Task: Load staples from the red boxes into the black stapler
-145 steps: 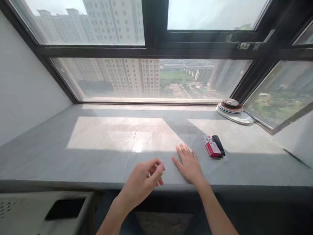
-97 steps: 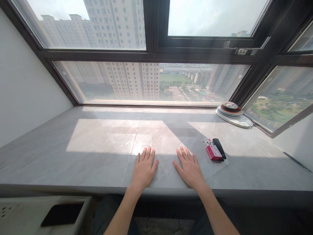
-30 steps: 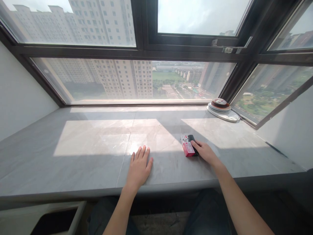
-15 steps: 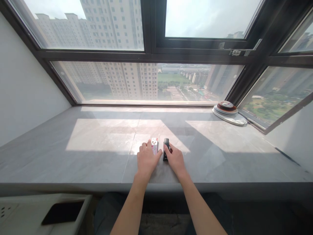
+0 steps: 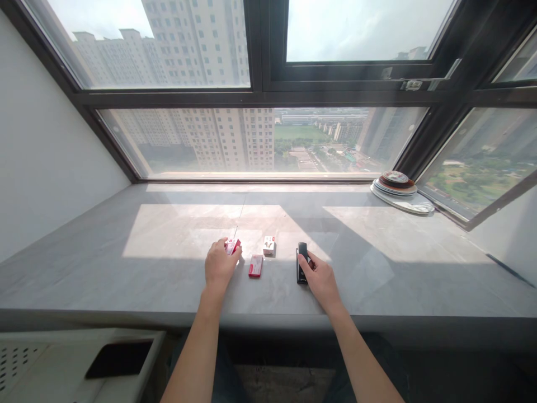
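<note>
My left hand [image 5: 218, 267] rests on the grey stone sill [image 5: 126, 280] with its fingers closed on a small red and white box [image 5: 232, 245]. Just right of it a second red box [image 5: 255, 266] lies flat, and a third, whiter box [image 5: 269, 245] sits a little farther back. My right hand [image 5: 321, 277] lies on the sill with thumb and fingers on a small black device [image 5: 301, 262], which lies lengthwise on the stone.
A stack of round plates or discs [image 5: 398, 190] sits at the back right corner by an open window [image 5: 474, 162]. A white wall [image 5: 46, 157] bounds the left. Below the sill at left is a white unit with a dark opening [image 5: 113, 358].
The boxes and black device were dragged from the right to the middle of the sill. Since half a second ago the boxes are spread apart; my left hand moved left with one box.
</note>
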A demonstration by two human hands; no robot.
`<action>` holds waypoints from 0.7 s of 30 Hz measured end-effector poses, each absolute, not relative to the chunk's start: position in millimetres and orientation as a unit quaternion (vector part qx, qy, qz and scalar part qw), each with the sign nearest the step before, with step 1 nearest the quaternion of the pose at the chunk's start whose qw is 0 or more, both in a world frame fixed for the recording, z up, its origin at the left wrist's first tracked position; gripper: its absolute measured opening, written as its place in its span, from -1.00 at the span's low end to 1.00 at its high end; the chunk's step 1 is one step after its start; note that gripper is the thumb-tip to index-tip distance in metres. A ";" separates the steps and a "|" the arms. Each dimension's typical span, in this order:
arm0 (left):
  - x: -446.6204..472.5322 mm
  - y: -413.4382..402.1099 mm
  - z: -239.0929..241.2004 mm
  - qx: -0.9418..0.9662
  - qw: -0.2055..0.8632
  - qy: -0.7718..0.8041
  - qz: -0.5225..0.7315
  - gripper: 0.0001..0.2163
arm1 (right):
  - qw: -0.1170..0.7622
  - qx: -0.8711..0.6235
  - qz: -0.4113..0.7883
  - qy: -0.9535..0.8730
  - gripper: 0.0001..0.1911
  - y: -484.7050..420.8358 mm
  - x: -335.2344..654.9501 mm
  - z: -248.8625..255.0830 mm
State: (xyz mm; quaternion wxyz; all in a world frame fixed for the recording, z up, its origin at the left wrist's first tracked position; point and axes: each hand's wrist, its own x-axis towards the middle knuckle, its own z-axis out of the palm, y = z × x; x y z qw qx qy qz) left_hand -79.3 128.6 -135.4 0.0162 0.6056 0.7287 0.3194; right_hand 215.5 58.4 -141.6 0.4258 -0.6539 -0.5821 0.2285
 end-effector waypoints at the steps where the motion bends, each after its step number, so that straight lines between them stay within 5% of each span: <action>1: -83.0 129.4 -134.8 0.607 0.007 0.730 0.314 -0.61 | 0.426 -0.654 0.229 -0.582 -0.44 58.6 215.5 -141.2; 13: -78.4 40.6 -144.7 0.591 -0.080 0.754 0.275 -0.66 | 0.436 -0.653 0.241 -0.570 -0.39 62.6 215.1 -146.8; 21: 1.8 61.7 -136.3 0.694 -0.009 0.669 0.267 -0.62 | 0.444 -0.657 0.236 -0.561 -0.34 54.8 213.0 -148.7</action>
